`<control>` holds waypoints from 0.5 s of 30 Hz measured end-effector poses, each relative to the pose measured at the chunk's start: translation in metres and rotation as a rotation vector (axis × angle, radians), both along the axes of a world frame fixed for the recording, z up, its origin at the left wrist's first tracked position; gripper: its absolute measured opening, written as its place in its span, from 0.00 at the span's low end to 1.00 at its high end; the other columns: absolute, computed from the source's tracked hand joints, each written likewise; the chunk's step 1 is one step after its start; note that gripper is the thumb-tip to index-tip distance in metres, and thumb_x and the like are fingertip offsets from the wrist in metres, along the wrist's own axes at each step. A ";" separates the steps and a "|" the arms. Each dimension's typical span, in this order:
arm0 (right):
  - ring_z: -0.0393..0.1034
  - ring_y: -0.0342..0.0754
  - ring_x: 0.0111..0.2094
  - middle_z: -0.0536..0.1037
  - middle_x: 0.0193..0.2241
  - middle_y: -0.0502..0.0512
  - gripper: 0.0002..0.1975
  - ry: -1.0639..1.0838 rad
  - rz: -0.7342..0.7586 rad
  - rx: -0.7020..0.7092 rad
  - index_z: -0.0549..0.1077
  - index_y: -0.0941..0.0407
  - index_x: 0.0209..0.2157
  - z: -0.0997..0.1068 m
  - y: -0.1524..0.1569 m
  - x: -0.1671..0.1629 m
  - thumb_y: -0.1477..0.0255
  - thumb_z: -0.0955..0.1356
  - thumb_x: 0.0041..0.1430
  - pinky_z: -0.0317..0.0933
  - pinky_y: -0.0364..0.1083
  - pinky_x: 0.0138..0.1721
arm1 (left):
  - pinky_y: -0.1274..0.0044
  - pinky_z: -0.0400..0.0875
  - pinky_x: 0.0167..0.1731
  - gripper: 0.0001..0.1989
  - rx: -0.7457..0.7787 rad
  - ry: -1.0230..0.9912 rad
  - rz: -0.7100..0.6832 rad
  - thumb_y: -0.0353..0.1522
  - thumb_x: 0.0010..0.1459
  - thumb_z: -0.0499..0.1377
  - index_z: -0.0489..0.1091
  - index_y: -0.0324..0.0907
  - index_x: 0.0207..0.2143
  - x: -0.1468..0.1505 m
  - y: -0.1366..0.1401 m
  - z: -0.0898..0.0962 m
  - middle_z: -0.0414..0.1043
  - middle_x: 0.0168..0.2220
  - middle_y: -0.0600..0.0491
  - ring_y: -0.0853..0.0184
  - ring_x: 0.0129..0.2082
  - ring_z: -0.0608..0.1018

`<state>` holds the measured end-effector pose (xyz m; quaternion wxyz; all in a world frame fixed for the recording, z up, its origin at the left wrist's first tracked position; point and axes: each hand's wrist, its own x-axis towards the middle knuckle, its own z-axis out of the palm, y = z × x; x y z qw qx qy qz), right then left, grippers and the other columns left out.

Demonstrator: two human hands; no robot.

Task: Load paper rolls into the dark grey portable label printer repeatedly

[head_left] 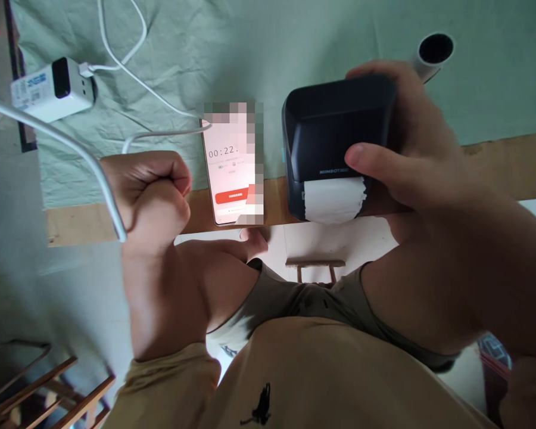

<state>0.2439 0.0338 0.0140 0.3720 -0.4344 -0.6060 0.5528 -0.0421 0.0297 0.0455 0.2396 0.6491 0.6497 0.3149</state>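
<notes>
My right hand is wrapped around a black label printer marked NIIMBOT, with the thumb across its front. A strip of white label paper with a jagged right edge comes out of the printer's near end. My left hand is closed in a fist at the table's near edge, and nothing shows sticking out of it. Between the hands lies a phone, its screen lit with a timer and a red button; part of it is blurred into blocks.
A pale green cloth covers the table, with a brown strip along the near edge. A white power bank with a white cable lies at the left. At the back right stands a white tube with a dark opening.
</notes>
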 end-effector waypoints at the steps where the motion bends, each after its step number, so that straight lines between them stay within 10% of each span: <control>1: 0.71 0.43 0.40 0.67 0.45 0.50 0.26 0.001 0.005 0.002 0.61 0.43 0.54 0.000 0.000 0.000 0.63 0.72 0.54 0.74 0.41 0.30 | 0.79 0.41 0.10 0.03 -0.011 -0.029 -0.062 0.27 0.26 0.49 0.58 0.41 0.06 -0.004 0.002 0.000 0.52 0.09 0.55 0.75 0.12 0.55; 8: 0.70 0.42 0.39 0.67 0.44 0.50 0.27 -0.005 -0.016 0.003 0.62 0.44 0.54 -0.001 0.001 0.000 0.62 0.72 0.53 0.74 0.40 0.29 | 0.79 0.50 0.14 0.07 0.018 -0.064 -0.150 0.24 0.31 0.50 0.65 0.41 0.11 -0.008 0.005 -0.004 0.60 0.11 0.56 0.75 0.15 0.62; 11: 0.70 0.41 0.39 0.67 0.44 0.49 0.27 -0.001 -0.004 -0.003 0.62 0.43 0.54 0.000 0.001 0.000 0.62 0.72 0.54 0.74 0.40 0.30 | 0.75 0.44 0.16 0.07 0.343 -0.179 -0.001 0.26 0.31 0.46 0.60 0.41 0.09 0.007 0.000 -0.010 0.53 0.10 0.57 0.77 0.14 0.58; 15: 0.71 0.42 0.40 0.68 0.45 0.49 0.28 -0.002 -0.004 -0.009 0.61 0.42 0.54 -0.001 0.001 0.000 0.63 0.72 0.54 0.74 0.42 0.32 | 0.73 0.42 0.20 0.09 0.346 -0.161 0.121 0.24 0.32 0.44 0.60 0.42 0.10 0.022 -0.005 -0.011 0.53 0.12 0.57 0.76 0.16 0.58</control>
